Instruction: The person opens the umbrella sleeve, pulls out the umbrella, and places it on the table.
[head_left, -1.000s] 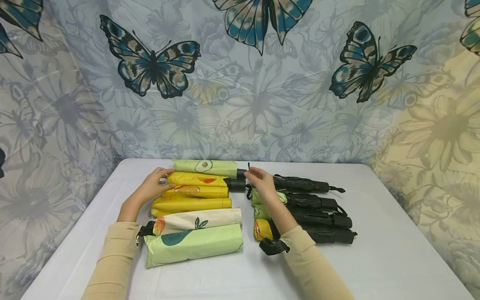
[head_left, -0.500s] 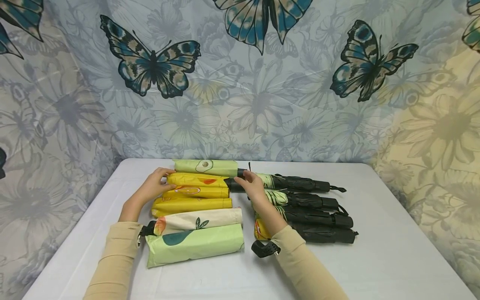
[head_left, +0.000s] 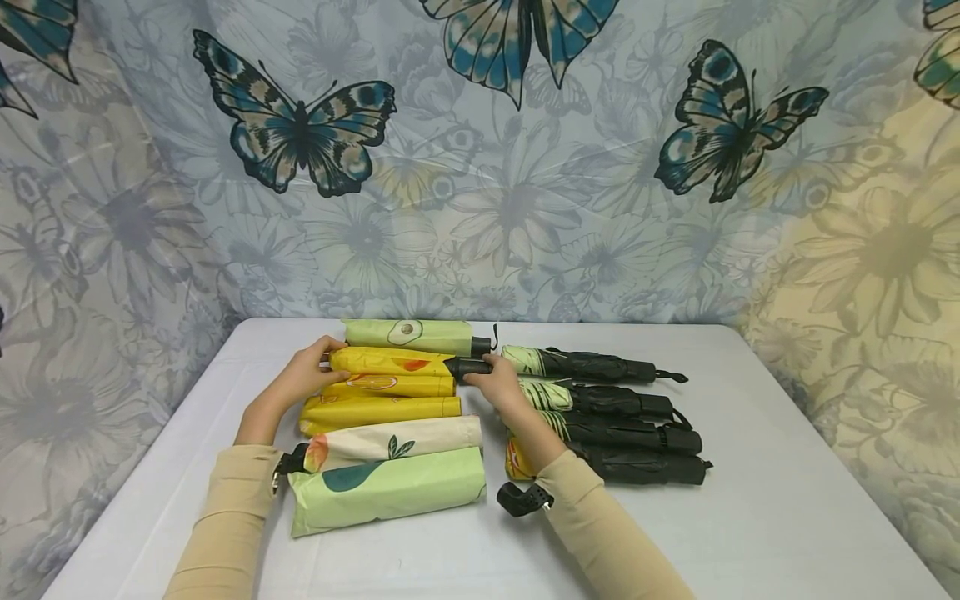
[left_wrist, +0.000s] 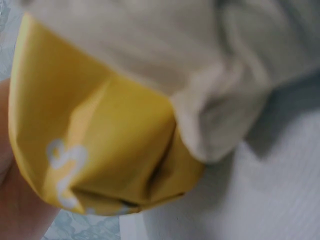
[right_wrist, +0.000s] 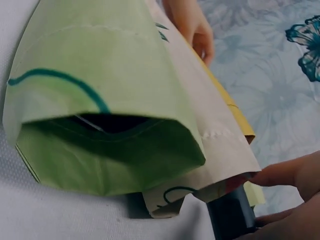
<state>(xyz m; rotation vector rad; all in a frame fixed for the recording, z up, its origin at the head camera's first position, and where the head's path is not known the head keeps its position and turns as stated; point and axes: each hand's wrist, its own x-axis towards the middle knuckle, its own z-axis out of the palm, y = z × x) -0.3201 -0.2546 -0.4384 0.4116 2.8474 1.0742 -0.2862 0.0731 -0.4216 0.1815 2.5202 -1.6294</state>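
A folded umbrella in a yellow sleeve [head_left: 375, 361] lies across the left half of the table, its black handle [head_left: 468, 367] sticking out to the right. My left hand [head_left: 302, 372] holds the sleeve's left end between thumb and fingers. On the handle's tip, my right hand [head_left: 501, 387] closes with thumb and fingers; the right wrist view shows these fingers beside the black handle [right_wrist: 231, 215]. Just behind lies a green avocado-print umbrella [head_left: 442, 336]. In front are two more yellow sleeves, one with a citrus slice [head_left: 427, 385]. A yellow sleeve [left_wrist: 110, 145] fills much of the left wrist view.
Nearer the front lie a cream sleeve [head_left: 442, 436] with leaves and a wide light-green sleeve [head_left: 427, 487], whose mouth gapes in the right wrist view. Several folded black umbrellas [head_left: 622, 405] with green or yellow ends lie at right. A butterfly-print cloth [head_left: 517, 208] hangs behind the white table [head_left: 795, 467].
My right hand has moved left and slightly nearer, from beside the avocado umbrella's handle and strap onto the yellow umbrella's black handle. My left hand has stayed at the yellow sleeve's end.
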